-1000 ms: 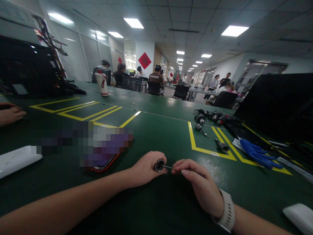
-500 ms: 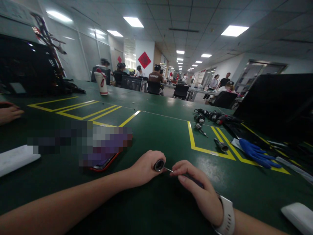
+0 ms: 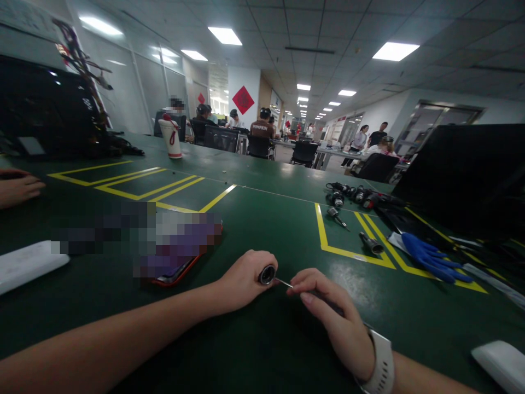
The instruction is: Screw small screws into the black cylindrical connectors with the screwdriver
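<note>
My left hand (image 3: 245, 282) is closed around a dark cylindrical part with a round metal-rimmed opening (image 3: 267, 275), which faces me. Most of that part is hidden inside the fist. Just to the right, my right hand (image 3: 328, 306) grips a thin screwdriver (image 3: 284, 283) by its dark handle, mostly covered by the fingers. The slim metal shaft points left and its end lies at the lower right edge of the round part; whether it touches cannot be made out. A pale watch band circles the right wrist.
Left of my hands lies a phone-like item (image 3: 184, 268), partly blurred out. On the right are a metal sleeve (image 3: 371, 243), a small tool part (image 3: 337, 218), several dark tools and a blue glove (image 3: 430, 257). A paper cup (image 3: 171, 139) stands behind; another person's hand (image 3: 20, 189) rests far left.
The right hand and screwdriver have shifted very slightly, with a little more of the shaft showing. My left hand keeps its hold on the round part.
</note>
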The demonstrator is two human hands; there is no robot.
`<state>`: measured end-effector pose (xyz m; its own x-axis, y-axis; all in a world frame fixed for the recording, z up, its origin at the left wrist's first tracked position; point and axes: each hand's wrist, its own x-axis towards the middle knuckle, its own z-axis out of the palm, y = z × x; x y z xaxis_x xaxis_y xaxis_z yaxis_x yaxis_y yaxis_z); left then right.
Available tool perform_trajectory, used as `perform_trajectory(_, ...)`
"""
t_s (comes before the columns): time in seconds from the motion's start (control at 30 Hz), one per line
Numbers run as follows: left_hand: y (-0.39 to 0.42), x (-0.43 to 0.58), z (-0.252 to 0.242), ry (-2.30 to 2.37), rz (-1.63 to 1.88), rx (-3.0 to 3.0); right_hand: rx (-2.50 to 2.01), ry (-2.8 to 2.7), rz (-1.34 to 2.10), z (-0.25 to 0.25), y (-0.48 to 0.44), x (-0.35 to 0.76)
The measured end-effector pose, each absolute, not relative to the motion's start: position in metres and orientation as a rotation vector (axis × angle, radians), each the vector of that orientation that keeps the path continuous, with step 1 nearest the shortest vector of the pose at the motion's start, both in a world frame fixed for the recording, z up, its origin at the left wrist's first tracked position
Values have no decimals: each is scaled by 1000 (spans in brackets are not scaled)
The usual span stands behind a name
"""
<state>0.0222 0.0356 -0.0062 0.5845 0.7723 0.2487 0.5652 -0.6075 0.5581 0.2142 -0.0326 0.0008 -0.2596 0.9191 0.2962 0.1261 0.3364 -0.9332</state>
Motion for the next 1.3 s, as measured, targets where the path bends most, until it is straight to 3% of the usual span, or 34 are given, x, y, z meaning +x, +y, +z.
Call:
perform_trajectory(0.47,36,22,-4,944,694,2215,-895,-1526,1238,-5,-25,217)
perform_trajectory(0.77,35,23,-2,1077,675,2384,-938,-1687,968,1,-37,214)
perform_trajectory(1.1,33,21,-1,925,692,2340,-873,-1602,1157,-3,-29,216)
perform_trajectory(1.3,33,22,-1,937,710,2393,-853,-1624,1047,-2,-33,215)
